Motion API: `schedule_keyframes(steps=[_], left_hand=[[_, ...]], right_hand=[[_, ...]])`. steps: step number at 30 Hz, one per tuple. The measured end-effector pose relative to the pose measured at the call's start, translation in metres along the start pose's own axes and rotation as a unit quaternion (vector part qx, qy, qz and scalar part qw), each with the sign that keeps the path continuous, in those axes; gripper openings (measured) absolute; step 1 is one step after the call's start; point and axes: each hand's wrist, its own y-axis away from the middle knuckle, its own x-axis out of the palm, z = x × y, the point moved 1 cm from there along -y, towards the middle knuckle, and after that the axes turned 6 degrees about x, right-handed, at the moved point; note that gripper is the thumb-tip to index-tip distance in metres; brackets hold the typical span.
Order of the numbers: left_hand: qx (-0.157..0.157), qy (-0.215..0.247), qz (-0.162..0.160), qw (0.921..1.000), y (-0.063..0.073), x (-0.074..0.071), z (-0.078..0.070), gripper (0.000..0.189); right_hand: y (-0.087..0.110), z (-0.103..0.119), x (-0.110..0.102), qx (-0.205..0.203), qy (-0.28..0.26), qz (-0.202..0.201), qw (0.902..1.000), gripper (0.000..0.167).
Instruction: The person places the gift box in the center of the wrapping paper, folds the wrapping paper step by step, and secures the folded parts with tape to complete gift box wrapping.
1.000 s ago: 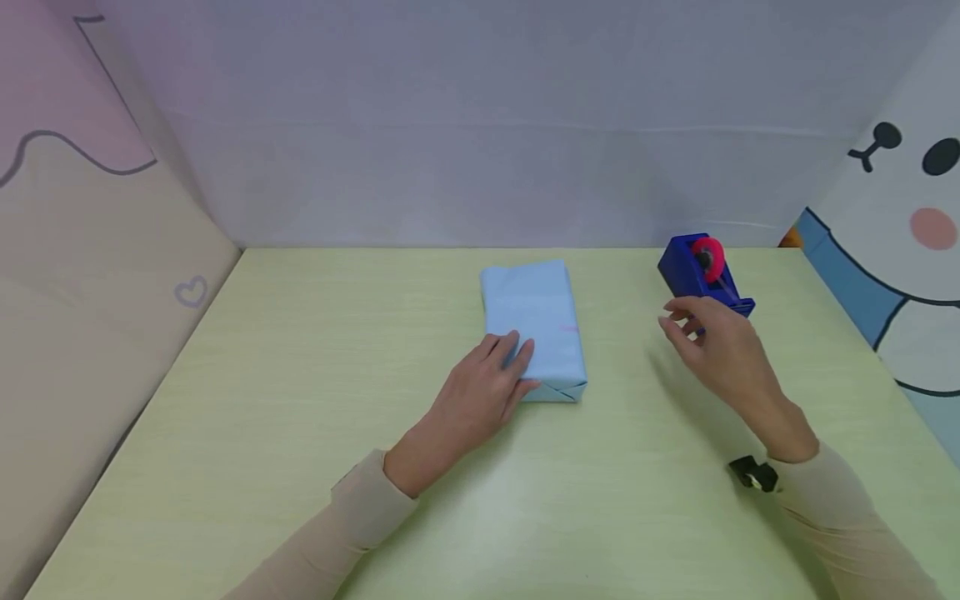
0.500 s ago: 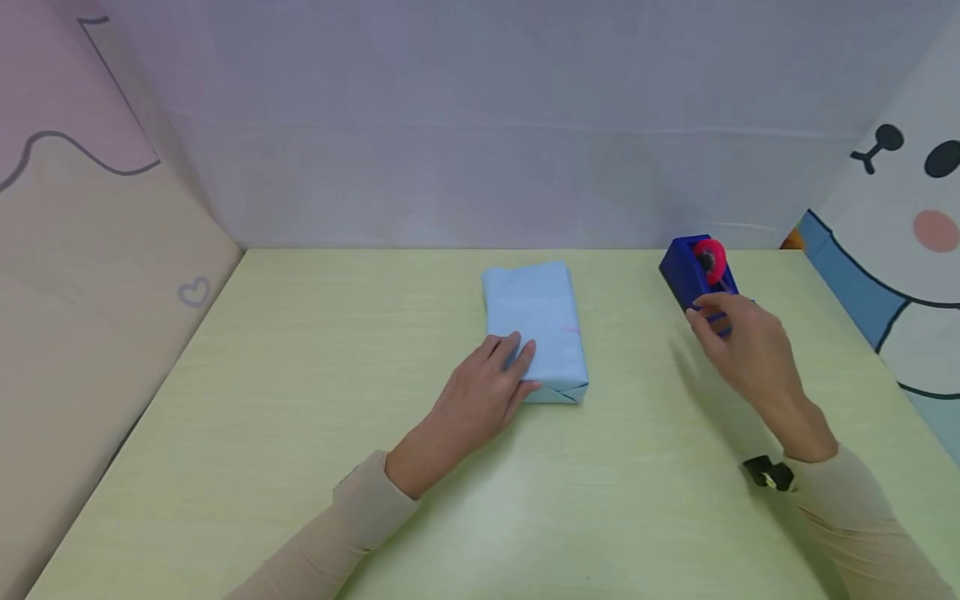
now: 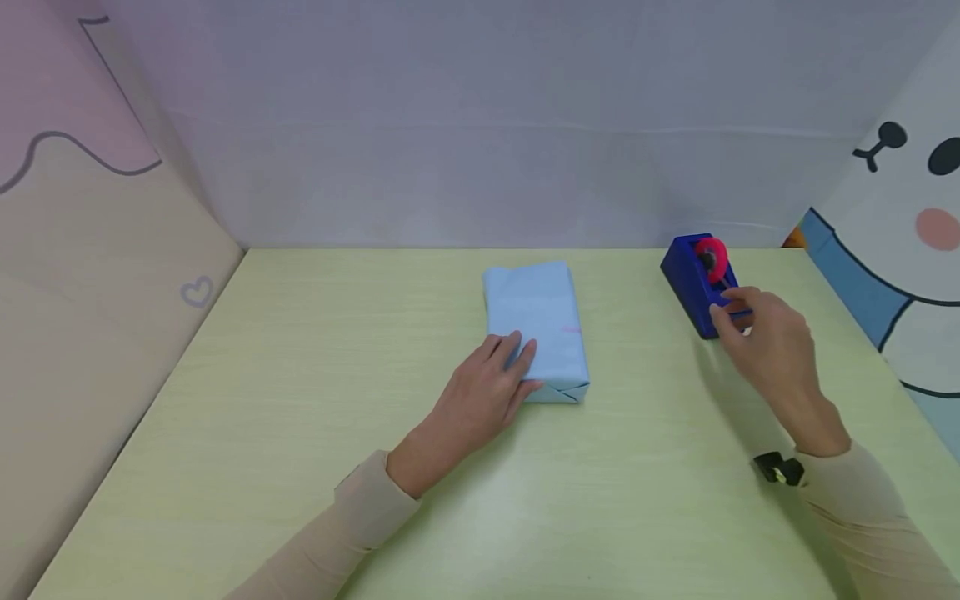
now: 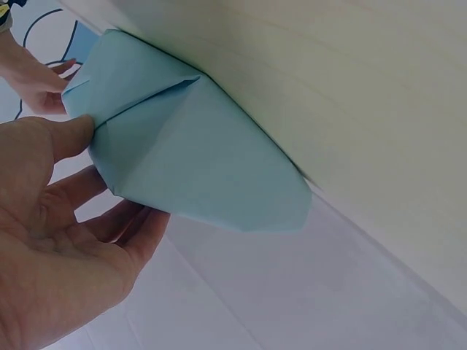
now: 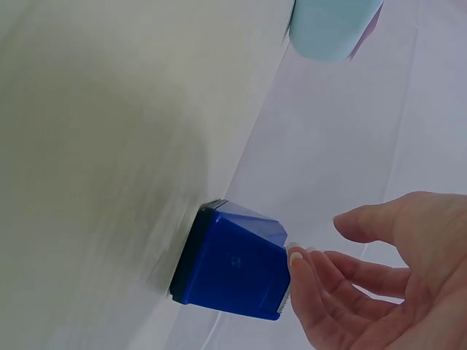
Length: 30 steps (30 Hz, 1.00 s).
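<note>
I have the parcel [image 3: 534, 300] lying flat near the middle of the table [image 3: 337, 350], its folded end [image 4: 149, 131] facing me. My left hand [image 3: 480, 387] rests on its near left part, fingers laid on the top and thumb against that end, pressing rather than wrapping round it. My right hand [image 3: 776, 342] is at the front of the dispenser [image 3: 682, 271], well to the right of the parcel; its fingers bend loosely by the cutter [image 5: 285, 299], while the thumb [image 5: 365, 222] stands apart, so I see no pinch, and cannot tell whether a fingertip touches tape. I judge the step to be drawing a strip off the roll [image 3: 720, 260]. To do it well, I would bring the thumb in to meet the fingers on the tape's very end, pull evenly towards myself, then tear down across the teeth. A jerk could drag the dispenser along. The left hand needs only light pressure, enough to stop the flap lifting without denting the paper.
</note>
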Motion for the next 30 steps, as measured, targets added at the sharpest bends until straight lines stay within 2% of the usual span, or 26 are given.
schedule_keyframes(steps=[6,16,23,30], left_hand=[[0.000,-0.002,0.000,1.0000,0.000,-0.001,0.000,0.046],[0.003,-0.005,-0.001,1.0000,0.000,0.000,-0.001,0.046],[0.005,-0.013,0.000,0.9999,0.000,0.000,-0.001,0.045],[0.002,-0.008,0.004,1.0000,0.001,0.000,0.000,0.046]], right_hand=[[-0.003,-0.003,-0.003,0.011,0.008,-0.014,0.9998,0.033],[-0.006,-0.011,-0.006,0.039,0.028,-0.011,0.9988,0.033],[-0.011,-0.017,-0.003,0.056,0.030,0.009,0.9980,0.034],[-0.016,-0.024,-0.002,0.069,0.004,0.044,0.9967,0.037]])
